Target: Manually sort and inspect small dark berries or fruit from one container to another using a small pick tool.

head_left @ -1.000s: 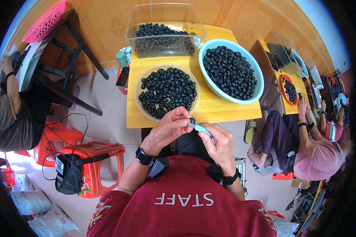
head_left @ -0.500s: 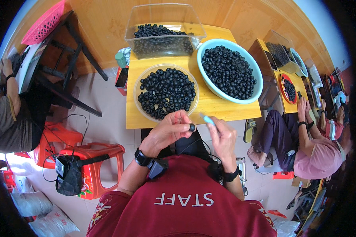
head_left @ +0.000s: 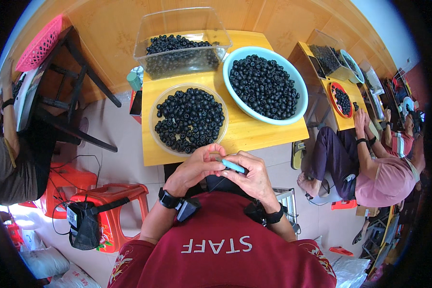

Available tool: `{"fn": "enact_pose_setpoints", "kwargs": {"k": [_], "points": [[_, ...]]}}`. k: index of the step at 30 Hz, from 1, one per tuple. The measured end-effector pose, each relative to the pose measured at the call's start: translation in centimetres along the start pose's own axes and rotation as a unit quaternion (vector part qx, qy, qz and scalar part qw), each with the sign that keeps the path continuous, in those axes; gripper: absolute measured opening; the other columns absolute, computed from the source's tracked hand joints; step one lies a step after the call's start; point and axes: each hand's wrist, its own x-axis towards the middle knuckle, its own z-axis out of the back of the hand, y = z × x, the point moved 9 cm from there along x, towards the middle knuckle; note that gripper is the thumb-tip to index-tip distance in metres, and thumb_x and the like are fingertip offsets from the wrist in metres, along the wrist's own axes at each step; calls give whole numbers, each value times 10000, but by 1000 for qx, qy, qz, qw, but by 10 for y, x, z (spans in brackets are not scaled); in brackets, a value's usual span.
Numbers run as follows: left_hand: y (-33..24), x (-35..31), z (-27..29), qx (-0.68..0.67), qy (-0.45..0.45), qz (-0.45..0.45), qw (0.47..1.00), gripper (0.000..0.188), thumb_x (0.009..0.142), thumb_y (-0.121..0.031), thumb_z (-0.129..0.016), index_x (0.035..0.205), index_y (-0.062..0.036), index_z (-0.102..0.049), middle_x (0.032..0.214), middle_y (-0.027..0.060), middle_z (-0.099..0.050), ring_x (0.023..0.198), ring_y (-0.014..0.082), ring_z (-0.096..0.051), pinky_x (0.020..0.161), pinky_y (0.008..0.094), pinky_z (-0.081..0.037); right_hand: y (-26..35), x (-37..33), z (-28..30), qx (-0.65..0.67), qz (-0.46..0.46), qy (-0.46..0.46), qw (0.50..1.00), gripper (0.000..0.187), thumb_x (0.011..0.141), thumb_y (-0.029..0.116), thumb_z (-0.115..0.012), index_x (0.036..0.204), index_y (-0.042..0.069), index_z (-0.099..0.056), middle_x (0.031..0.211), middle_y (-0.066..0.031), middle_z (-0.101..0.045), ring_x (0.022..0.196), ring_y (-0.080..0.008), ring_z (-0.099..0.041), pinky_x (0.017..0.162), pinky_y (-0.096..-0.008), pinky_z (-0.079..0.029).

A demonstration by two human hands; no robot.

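Observation:
My left hand [head_left: 199, 168] is closed in a pinch just below the table's front edge. It held a small round black part half a second ago; fingers now mostly hide that part. My right hand [head_left: 255, 176] grips a small tool with a light-blue handle [head_left: 233, 166], its front end up against my left fingertips. The tool's tip is hidden. Just beyond my hands, a round clear tray [head_left: 153, 128] holds many small black parts with holes [head_left: 189, 117]. Behind it to the right stands a light-blue basin [head_left: 269, 119] heaped with the same kind.
At the table's back stands a clear plastic bin [head_left: 177, 23] of black parts. The yellow table [head_left: 273, 141] ends just before my hands. Red stools [head_left: 113, 192] and a black bag [head_left: 84, 225] are at left. People sit at other tables on both sides.
My right hand has moved left and down, bringing the blue-handled tool to my left fingertips. The black part has gone mostly out of sight. The view has shifted slightly.

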Motion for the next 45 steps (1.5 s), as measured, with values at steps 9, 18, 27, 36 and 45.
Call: {"fn": "enact_pose_setpoints", "kwargs": {"k": [9,18,27,36,45], "points": [[-47,-29,60,161,-215,-81,960,141,799,-104,-637,891,-64,-537,808,39,-627,660,85,-587,599,198,-477,-78,30,121,-158,-82,-236,955,265,735,139,-680,954,-4,-635,669,-27,-586,612,-68,-493,562,-247,-426],[-72,-57,93,181,-296,-181,920,104,812,-96,-616,873,-47,-547,801,41,-631,660,86,-584,604,199,-475,-97,67,181,-334,-76,-303,890,304,762,103,-622,1058,43,-593,859,-193,-630,814,-320,-625,725,-373,-475],[-93,-75,132,278,-379,-215,856,110,788,-25,-594,892,11,-611,770,34,-623,642,97,-592,604,210,-484,-64,11,124,-247,-58,-326,911,254,803,64,-596,1044,-13,-592,922,-125,-620,776,-167,-556,628,-279,-430],[-118,-65,120,534,-391,-195,724,155,693,-41,-630,841,4,-635,773,97,-648,720,178,-623,673,282,-490,-64,-7,38,-161,-70,-194,965,143,783,37,-614,918,-4,-643,697,-76,-562,610,-130,-502,549,-254,-384],[-97,-39,106,730,-323,-88,595,116,675,-96,-646,768,-36,-609,763,136,-608,791,301,-587,675,410,-445,-60,-2,20,-153,-50,-164,973,138,762,15,-619,894,-20,-640,686,-112,-581,591,-171,-548,548,-284,-417]]}}
